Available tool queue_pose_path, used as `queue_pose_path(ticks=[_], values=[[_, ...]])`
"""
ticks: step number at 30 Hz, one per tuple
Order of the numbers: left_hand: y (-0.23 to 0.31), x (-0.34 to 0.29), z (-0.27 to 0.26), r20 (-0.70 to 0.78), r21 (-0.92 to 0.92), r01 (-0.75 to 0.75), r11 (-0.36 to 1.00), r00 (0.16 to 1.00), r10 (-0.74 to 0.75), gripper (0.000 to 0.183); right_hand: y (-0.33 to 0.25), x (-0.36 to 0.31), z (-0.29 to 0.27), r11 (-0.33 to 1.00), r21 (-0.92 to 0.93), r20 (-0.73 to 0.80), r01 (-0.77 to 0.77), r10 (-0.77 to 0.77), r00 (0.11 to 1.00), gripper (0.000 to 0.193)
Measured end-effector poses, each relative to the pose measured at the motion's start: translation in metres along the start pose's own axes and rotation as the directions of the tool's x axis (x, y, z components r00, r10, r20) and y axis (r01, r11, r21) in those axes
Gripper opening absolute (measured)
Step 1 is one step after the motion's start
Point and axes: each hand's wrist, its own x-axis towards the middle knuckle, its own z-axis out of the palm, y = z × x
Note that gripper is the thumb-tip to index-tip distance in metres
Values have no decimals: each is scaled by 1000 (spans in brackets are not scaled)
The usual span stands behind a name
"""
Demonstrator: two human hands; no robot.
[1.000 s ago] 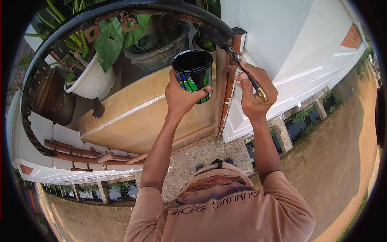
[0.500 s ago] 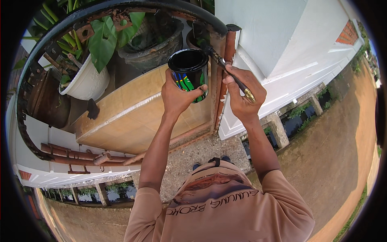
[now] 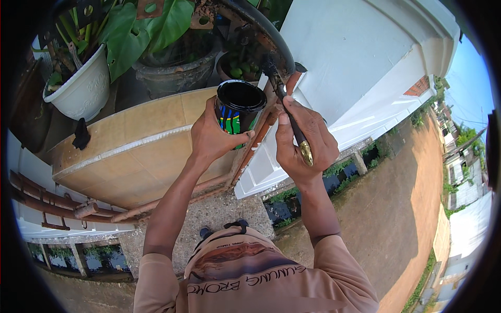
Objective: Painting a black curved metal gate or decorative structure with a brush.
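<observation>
My left hand is wrapped round a small paint can with a blue and green label. The can is lidless, held nearly upright, and black paint shows inside its rim. My right hand grips a dark-handled paintbrush with a gold-coloured end, its paint-blackened bristles pointing away from me. Those bristles are beside the inner edge of a curved black metal rail, just beyond the can; whether they touch it I cannot tell.
Below the rail runs a tan tiled ledge with a black cloth scrap. Behind it stand a white planter and a grey pot. A white wall rises at right; a drainage channel and road lie beyond.
The view has swung rightward, so the scene shifts left and more road and sky show. The brush now stands more upright, its bristles closer alongside the rail. Both hands keep their holds.
</observation>
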Motion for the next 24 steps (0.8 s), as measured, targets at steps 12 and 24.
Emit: queue_pose_path(ticks=[12, 24], values=[[-9, 2, -9, 73, -76, -45, 996, 996, 50, 109, -28, 17, 22, 963, -233, 98, -136, 162, 982, 21], [-16, -3, -22, 109, -64, -36, 997, 993, 43, 99, -28, 5, 10, 970, -96, 168, -225, 239, 956, 19]])
